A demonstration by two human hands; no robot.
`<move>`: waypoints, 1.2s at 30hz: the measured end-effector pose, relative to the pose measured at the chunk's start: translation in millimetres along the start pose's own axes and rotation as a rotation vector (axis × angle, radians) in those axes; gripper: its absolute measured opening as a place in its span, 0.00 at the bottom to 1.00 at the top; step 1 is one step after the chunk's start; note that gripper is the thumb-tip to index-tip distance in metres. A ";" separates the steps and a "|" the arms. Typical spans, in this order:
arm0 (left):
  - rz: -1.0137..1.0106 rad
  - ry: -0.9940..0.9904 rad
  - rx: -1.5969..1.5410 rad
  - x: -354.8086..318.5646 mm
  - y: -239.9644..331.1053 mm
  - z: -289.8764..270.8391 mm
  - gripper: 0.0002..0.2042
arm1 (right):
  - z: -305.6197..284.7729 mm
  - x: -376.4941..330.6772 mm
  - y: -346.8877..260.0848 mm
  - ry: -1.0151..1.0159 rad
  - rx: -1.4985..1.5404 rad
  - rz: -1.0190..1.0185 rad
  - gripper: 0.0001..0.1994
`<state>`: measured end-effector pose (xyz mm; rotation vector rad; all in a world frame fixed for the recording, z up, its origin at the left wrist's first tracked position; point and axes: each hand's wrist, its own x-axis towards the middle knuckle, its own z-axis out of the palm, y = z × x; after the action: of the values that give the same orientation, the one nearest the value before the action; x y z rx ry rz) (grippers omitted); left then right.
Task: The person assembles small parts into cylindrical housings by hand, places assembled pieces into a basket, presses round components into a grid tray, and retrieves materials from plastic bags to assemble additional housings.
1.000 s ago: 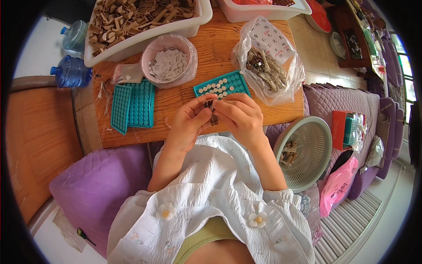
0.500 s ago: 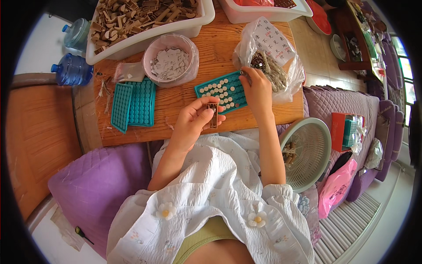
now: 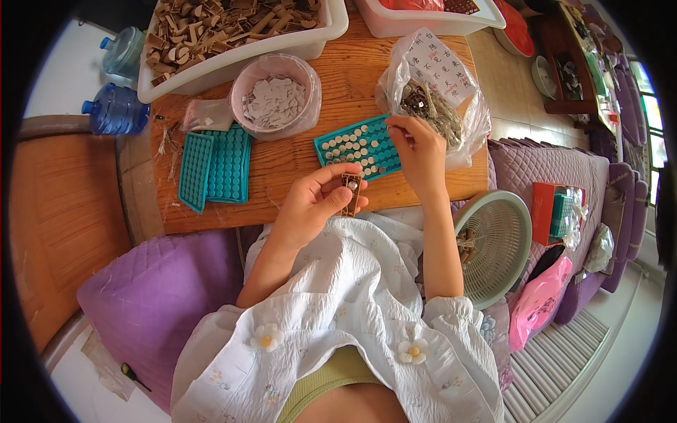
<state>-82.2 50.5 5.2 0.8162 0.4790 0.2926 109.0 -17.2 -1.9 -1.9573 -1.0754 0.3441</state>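
Note:
My left hand (image 3: 308, 204) is closed around a small, narrow brown carved piece (image 3: 350, 202), held upright over my lap at the table edge. A small round shiny spot shows near the top of the piece. My right hand (image 3: 422, 154) is raised at the right end of a teal tray (image 3: 381, 146), thumb and fingers pinched together. Whatever the pinch holds is too small to make out. Rows of round cream discs (image 3: 350, 146) fill part of the tray. Right beside that hand sits a clear plastic bag (image 3: 462, 144) with tangled strings and dark beads (image 3: 431, 113).
More teal trays (image 3: 227, 169) lie at the left, near a lined pink tub (image 3: 235, 99) of white pieces. A big white bin (image 3: 233, 69) of brown pieces stands behind. To my right are a green colander (image 3: 504, 261) and a red box (image 3: 541, 211).
My right hand has shifted slightly right, toward the plastic bag. My left hand has moved a little right and down, turning the brown piece so its round shiny spot shows more clearly.

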 end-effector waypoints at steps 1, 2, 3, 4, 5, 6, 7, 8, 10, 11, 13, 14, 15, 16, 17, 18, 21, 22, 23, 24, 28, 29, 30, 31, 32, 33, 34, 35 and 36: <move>0.000 -0.013 0.000 -0.4 0.0 0.5 0.19 | -2.3 -5.0 -4.7 -0.036 0.140 0.058 0.04; 0.000 -0.015 0.001 0.0 -1.0 0.4 0.19 | -5.3 -10.5 -8.3 -0.034 0.140 0.058 0.04; 0.024 -0.029 0.017 0.6 -2.9 -0.1 0.19 | -8.4 -16.1 -11.5 -0.140 0.476 0.193 0.06; 0.046 -0.042 0.033 0.5 -4.3 -0.6 0.19 | -10.8 -21.5 -14.8 -0.246 0.813 0.329 0.09; 0.045 -0.042 0.034 0.3 -4.2 1.1 0.19 | -14.3 -26.2 -19.3 -0.245 0.814 0.329 0.09; 0.107 0.012 0.123 0.1 -3.5 4.1 0.19 | -18.2 -29.8 -24.6 -0.399 0.889 0.411 0.11; 0.167 0.060 0.210 0.2 -3.1 7.4 0.19 | -22.7 -31.6 -28.3 -0.548 0.959 0.494 0.13; 0.163 0.055 0.210 -0.6 -3.2 8.6 0.19 | -23.7 -31.4 -31.5 -0.542 0.959 0.497 0.13; 0.201 0.109 0.431 -2.2 -3.4 10.3 0.18 | -22.0 -30.9 -36.6 -0.629 1.014 0.615 0.13; 0.200 0.105 0.431 -3.0 -2.4 12.6 0.18 | -22.1 -30.7 -35.1 -0.625 1.014 0.615 0.13; 0.252 0.170 0.575 -4.7 1.8 18.1 0.18 | -20.8 -29.3 -30.3 -0.683 1.017 0.649 0.14; 0.252 0.168 0.575 -5.2 3.4 18.3 0.18 | -19.9 -28.6 -28.7 -0.681 1.017 0.649 0.14; 0.235 0.172 0.665 -6.0 5.0 17.5 0.17 | -18.7 -27.7 -27.3 -0.704 0.993 0.680 0.14; 0.217 0.174 0.754 -6.0 5.8 17.2 0.17 | -17.2 -27.2 -25.2 -0.724 0.968 0.712 0.14; 0.216 0.171 0.753 -5.4 6.2 17.9 0.17 | -15.2 -26.6 -22.7 -0.721 0.968 0.713 0.14; 0.212 0.179 0.815 -4.6 6.6 18.5 0.17 | -12.8 -25.9 -19.9 -0.732 0.971 0.762 0.14; 0.191 0.190 0.889 -3.5 2.9 17.0 0.15 | -6.9 -23.4 -11.4 -0.769 0.988 0.857 0.14; 0.176 0.192 0.900 -2.7 0.0 15.1 0.14 | -5.2 -22.6 -9.2 -0.794 1.002 0.901 0.14; 0.174 0.190 0.900 -1.7 -2.1 13.4 0.14 | -3.0 -22.2 -8.3 -0.792 1.004 0.903 0.14; 0.137 0.185 0.894 -0.6 -4.2 11.6 0.13 | -0.5 -21.8 -8.1 -0.779 0.953 0.919 0.15; 0.091 0.124 0.633 8.6 -19.8 -3.3 0.13 | 1.3 -21.5 -14.4 -0.759 0.672 0.739 0.12; 0.090 0.126 0.632 10.8 -21.2 -8.3 0.13 | 1.7 -21.2 -17.5 -0.762 0.672 0.740 0.12; 0.043 0.087 0.418 12.6 -21.5 -13.9 0.13 | 1.8 -20.9 -21.1 -0.707 0.402 0.536 0.12; -0.001 0.050 0.202 12.7 -20.8 -17.4 0.13 | 2.2 -20.4 -23.0 -0.643 0.136 0.328 0.11; 0.000 0.055 0.200 10.9 -17.6 -18.3 0.13 | 3.0 -20.1 -20.0 -0.648 0.136 0.327 0.11; -0.056 0.061 0.133 8.3 -11.4 -17.2 0.13 | 3.9 -20.1 -13.3 -0.562 0.135 0.253 0.11; -0.111 0.057 0.068 7.3 -7.1 -16.7 0.13 | 3.7 -20.2 -6.6 -0.467 0.131 0.182 0.11; -0.112 0.059 0.067 6.5 -5.6 -17.6 0.13 | 4.0 -18.5 1.6 -0.469 0.132 0.182 0.11; -0.122 0.074 0.060 5.9 -4.3 -18.7 0.13 | 4.5 -15.4 10.9 -0.359 0.052 0.079 0.10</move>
<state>-86.5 61.9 -10.8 0.8326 0.6074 0.1967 103.4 -29.8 -15.5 -1.9383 -1.2000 0.7824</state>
